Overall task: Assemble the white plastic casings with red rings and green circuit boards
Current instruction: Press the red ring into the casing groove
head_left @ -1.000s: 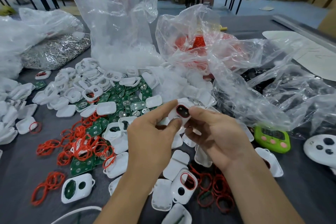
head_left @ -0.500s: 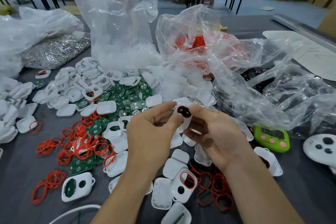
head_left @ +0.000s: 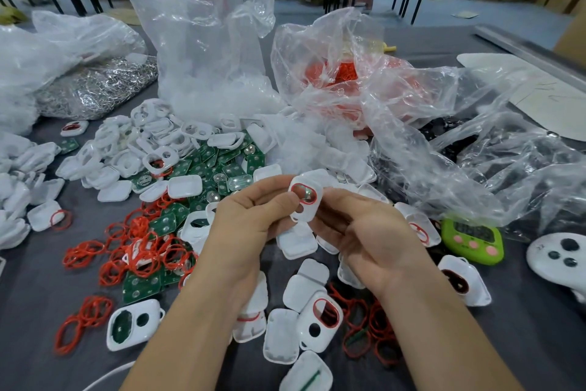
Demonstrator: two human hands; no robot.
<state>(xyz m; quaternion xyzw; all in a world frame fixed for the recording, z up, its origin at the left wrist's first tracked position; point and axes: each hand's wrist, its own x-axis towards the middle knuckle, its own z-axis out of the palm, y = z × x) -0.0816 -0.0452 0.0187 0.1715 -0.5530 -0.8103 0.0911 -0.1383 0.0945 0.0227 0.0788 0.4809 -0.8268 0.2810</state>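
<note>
One white casing (head_left: 306,214) is up in the air, tilted, pinched between the left hand (head_left: 250,219) and the right hand (head_left: 364,232). A red ring (head_left: 303,194) sits around its big hole, and something shiny shows inside. More white casings (head_left: 126,149) lie in a heap at the far left. Green circuit boards (head_left: 222,162) lie piled in the middle, just behind the hands. Loose red rings (head_left: 139,251) lie tangled at the near left, some on top of boards. In front, another casing (head_left: 320,321) lies with a red ring in its hole

Both hands holding one white casing (head_left: 305,198) above the tabletop (head_left: 523,336).
Left hand (head_left: 250,219) and right hand (head_left: 364,232) are pinching it; red ring (head_left: 303,194) is sitting in its window.
</note>
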